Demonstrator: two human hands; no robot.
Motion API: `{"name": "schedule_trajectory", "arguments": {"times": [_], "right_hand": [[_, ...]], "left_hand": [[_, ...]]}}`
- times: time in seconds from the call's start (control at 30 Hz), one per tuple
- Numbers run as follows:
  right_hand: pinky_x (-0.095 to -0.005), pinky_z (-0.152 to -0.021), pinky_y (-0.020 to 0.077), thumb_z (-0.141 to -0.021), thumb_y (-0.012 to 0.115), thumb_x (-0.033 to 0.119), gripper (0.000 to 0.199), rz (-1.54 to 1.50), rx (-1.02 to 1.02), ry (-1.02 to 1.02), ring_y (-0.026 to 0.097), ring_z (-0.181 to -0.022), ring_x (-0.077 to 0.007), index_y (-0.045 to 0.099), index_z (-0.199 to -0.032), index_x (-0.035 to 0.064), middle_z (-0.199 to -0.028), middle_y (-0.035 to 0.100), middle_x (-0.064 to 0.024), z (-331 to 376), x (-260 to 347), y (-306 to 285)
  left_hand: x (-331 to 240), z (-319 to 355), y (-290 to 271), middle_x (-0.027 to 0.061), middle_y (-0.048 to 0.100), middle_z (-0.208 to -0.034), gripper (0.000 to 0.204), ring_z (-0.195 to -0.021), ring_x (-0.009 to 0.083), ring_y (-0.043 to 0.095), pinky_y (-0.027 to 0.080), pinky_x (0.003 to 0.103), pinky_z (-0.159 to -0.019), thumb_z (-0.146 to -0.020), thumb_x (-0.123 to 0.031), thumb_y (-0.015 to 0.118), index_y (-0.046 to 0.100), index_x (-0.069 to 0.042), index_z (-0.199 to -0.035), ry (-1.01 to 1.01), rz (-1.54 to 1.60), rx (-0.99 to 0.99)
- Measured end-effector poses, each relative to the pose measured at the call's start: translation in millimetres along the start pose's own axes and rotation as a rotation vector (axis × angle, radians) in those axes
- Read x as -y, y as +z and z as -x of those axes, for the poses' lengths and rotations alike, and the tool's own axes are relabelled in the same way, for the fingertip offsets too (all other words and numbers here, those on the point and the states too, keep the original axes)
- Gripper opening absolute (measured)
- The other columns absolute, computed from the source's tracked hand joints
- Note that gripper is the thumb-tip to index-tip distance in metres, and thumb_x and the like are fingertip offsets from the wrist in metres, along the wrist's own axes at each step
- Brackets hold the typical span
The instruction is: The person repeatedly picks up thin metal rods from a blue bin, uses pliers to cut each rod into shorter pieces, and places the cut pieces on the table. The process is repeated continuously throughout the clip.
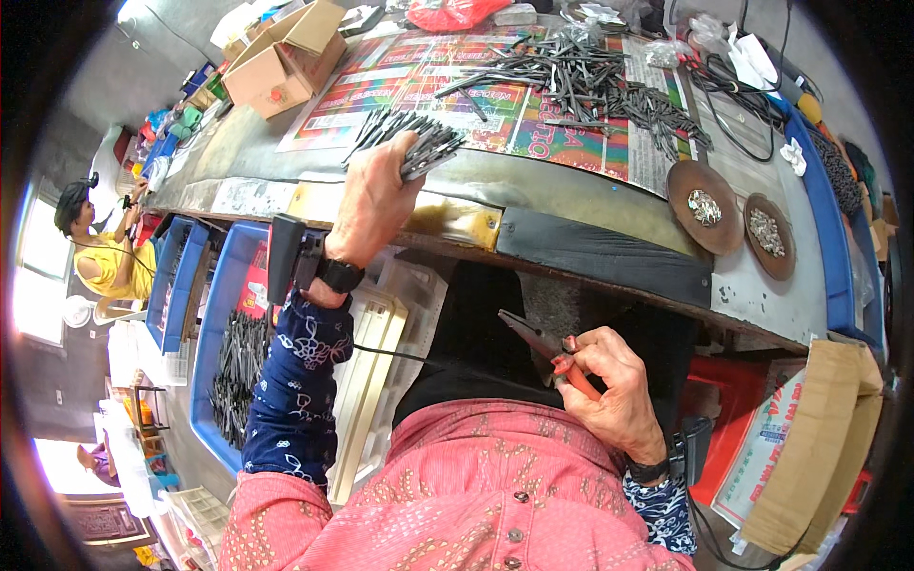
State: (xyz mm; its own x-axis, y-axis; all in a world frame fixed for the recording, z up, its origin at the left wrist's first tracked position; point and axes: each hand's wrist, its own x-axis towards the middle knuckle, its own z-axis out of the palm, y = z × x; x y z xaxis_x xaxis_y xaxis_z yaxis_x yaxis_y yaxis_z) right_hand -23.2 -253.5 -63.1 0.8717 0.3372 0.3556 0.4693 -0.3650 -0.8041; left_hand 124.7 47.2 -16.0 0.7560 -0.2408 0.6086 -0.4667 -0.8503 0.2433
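Forward on the left, the person's left arm reaches over the near edge of a worktable [776,309], its left hand [374,198] back-up with fingers clamped around a bundle of thin dark strips [433,145]. Nearer and to the right, the right hand [611,385] curls its fingers around red-handled pliers [543,340], angled toward far left above the lap. A loose pile of similar strips [581,81] lies farther across the worktable.

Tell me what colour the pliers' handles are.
The pliers' handles are orange-red, showing best in the head view.
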Motion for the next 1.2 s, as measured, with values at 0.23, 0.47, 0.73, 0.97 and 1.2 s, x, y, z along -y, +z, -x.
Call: {"name": "schedule_trajectory", "arguments": {"times": [0.23, 0.47, 0.73, 0.97, 1.2], "right_hand": [[-0.0376, -0.074, 0.0519, -0.067, 0.073, 0.001, 0.018, -0.002, 0.004, 0.000, 0.064, -0.084, -0.0298, 0.067, -0.084, 0.0027, -0.090, 0.063, -0.0137, -2, -8, -2], [-0.0359, -0.079, 0.0521, -0.064, 0.073, -0.003, 0.021, -0.031, 0.044, 0.044, 0.065, -0.089, -0.0292, 0.067, -0.084, 0.0001, -0.092, 0.063, -0.0152, -1, -10, -2], [-0.0369, -0.077, 0.0519, -0.065, 0.073, -0.001, 0.020, -0.001, 0.013, 0.008, 0.064, -0.087, -0.0300, 0.067, -0.084, 0.0012, -0.092, 0.062, -0.0148, 2, -6, -4], [-0.0392, -0.074, 0.0513, -0.065, 0.072, 0.000, 0.022, 0.182, -0.145, -0.094, 0.060, -0.085, -0.0310, 0.068, -0.087, 0.0050, -0.095, 0.060, -0.0122, -1, 7, -11], [-0.0408, -0.074, 0.0419, -0.064, 0.074, 0.002, 0.025, 0.452, -0.218, -0.258, 0.056, -0.085, -0.0288, 0.063, -0.087, 0.0041, -0.098, 0.058, -0.0109, -10, 29, -13]], "left_hand": [[8, -18, 17, 0.0163, 0.062, -0.091, 0.019, -0.082, 0.0406, 0.064, 0.052, 0.048, -0.071, -0.079, -0.003, 0.065, 0.061, -0.005, -0.097, 0.056, -0.209, 0.108], [7, -22, 32, 0.0164, 0.060, -0.088, 0.009, -0.073, 0.0390, 0.065, 0.052, 0.048, -0.064, -0.088, -0.005, 0.054, 0.060, -0.006, -0.094, 0.088, -0.324, 0.095], [-3, -14, 26, 0.0172, 0.060, -0.087, 0.009, -0.078, 0.0411, 0.063, 0.050, 0.048, -0.067, -0.083, -0.003, 0.060, 0.056, -0.004, -0.091, 0.105, -0.201, 0.035], [-49, 11, -16, 0.0097, 0.070, -0.081, 0.016, -0.063, 0.0169, 0.062, 0.045, 0.028, -0.057, -0.093, -0.012, 0.066, 0.062, -0.002, -0.104, -0.196, 0.377, 0.115], [-99, 62, -52, 0.0077, 0.068, -0.080, 0.009, -0.049, 0.0036, 0.042, 0.030, 0.018, -0.044, -0.096, -0.007, 0.062, 0.063, -0.003, -0.104, -0.698, 1.302, 0.265]]}}
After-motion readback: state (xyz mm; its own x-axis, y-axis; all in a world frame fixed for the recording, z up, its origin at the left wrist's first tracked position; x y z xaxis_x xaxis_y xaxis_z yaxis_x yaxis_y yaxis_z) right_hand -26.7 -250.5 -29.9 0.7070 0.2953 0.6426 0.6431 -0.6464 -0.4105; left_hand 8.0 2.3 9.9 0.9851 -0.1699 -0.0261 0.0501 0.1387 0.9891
